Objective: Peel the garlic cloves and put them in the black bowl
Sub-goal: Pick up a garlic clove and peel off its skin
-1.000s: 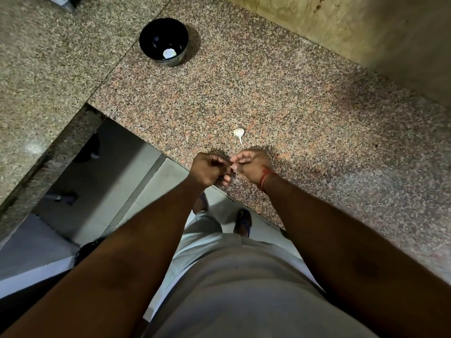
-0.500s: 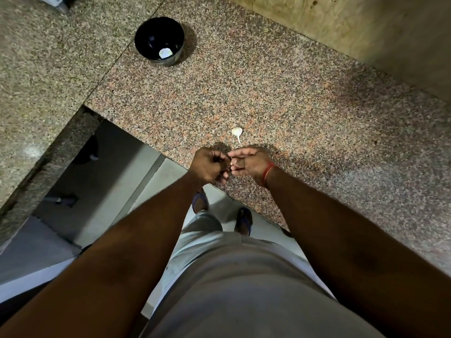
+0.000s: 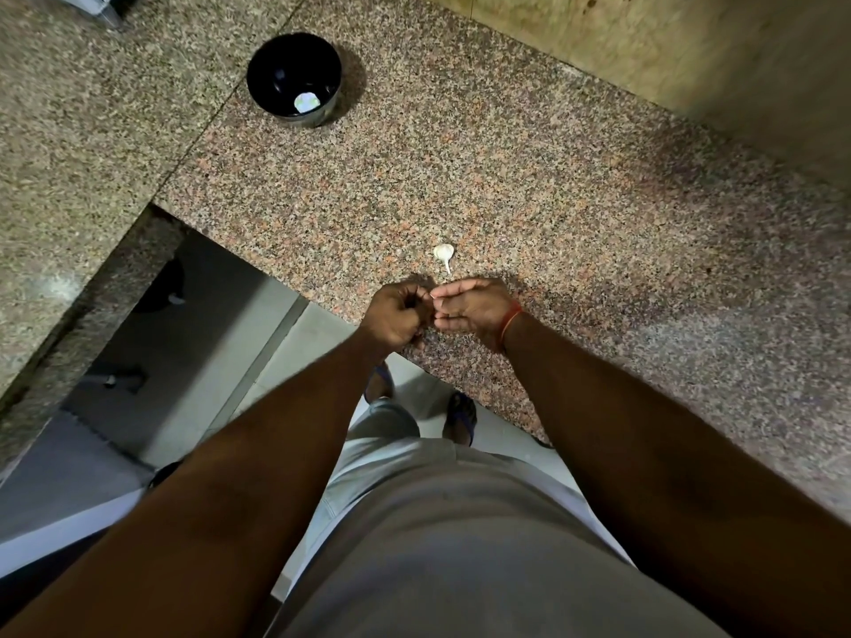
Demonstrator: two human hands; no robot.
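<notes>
Head view looks down on a speckled granite countertop (image 3: 575, 214), which runs in an L shape around an opening where the pale tiled floor (image 3: 322, 343) shows below. A tan wall (image 3: 667, 48) borders the counter at the upper right.

Person's torso in a grey garment (image 3: 437, 545) fills the lower centre, with both bare forearms reaching forward to the counter's near edge. Two feet in dark footwear (image 3: 460, 419) stand on the floor under the edge.

Black bowl (image 3: 294, 78) stands upright on the counter at the upper left, well apart from the hands. One pale item, apparently a peeled clove (image 3: 306, 102), lies in its bottom.

Left hand (image 3: 398, 315) is curled into a loose fist at the counter edge, its fingertips turned toward the other hand. Right hand (image 3: 474, 310) faces it, fingers extended toward the left, thumb and forefinger brought together; a red thread band (image 3: 510, 320) circles its wrist. The two hands meet at the fingertips. A small pale speck shows at the right fingertips; whatever is pinched there is too small and too hidden to identify, and the left hand's grip cannot be made out.

Unpeeled garlic clove (image 3: 443, 253), white with a thin tail, lies on the counter just beyond the hands, touching neither.
</notes>
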